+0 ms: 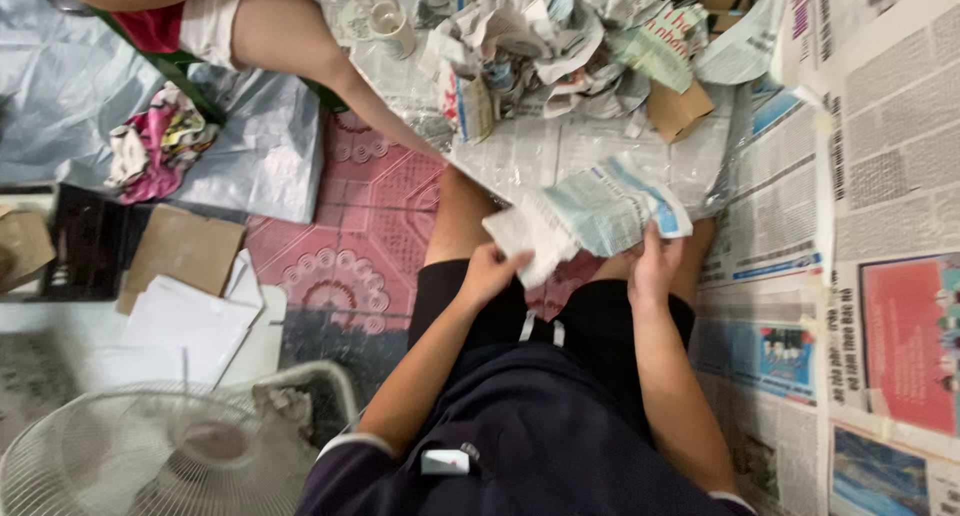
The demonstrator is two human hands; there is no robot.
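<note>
I hold a crumpled sheet of newspaper [590, 211] with both hands above my lap. My left hand [490, 272] grips its lower left corner. My right hand [655, 266] pinches its lower right edge. I sit on the floor in dark shorts, legs stretched forward. A pile of crumpled newspaper [550, 46] lies on a clear plastic sheet [560, 151] just beyond my knees.
Another person's bare leg [300, 46] reaches in from the top left. A white mug [392, 26] stands by the pile, with a cardboard piece [678, 108] near it. Flat newspapers [880, 236] cover the floor on the right. A white fan [170, 446], cardboard and white paper lie at the left.
</note>
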